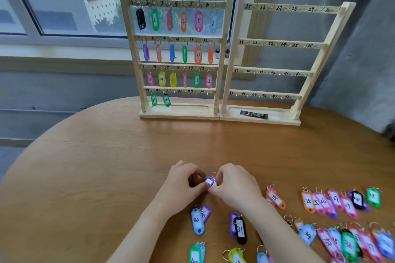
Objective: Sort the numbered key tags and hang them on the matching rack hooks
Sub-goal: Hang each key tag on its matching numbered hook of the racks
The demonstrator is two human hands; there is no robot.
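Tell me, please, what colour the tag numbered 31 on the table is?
Black, with a white label; the tag numbered 31 shows best in the head view.

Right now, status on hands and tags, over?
Left hand and right hand pinch one purple tag. Left rack filled through 20; right rack bare. Nothing blocking.

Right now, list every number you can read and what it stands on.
"1" to "24": left rack bars.
"25" to "48": right rack bars.
"2", "4", "5", "6", "11", "14", "17", "18": hung tags.
"30": blue tag on the table.
"31": black tag.
Tag in the hands, sachet: unreadable.
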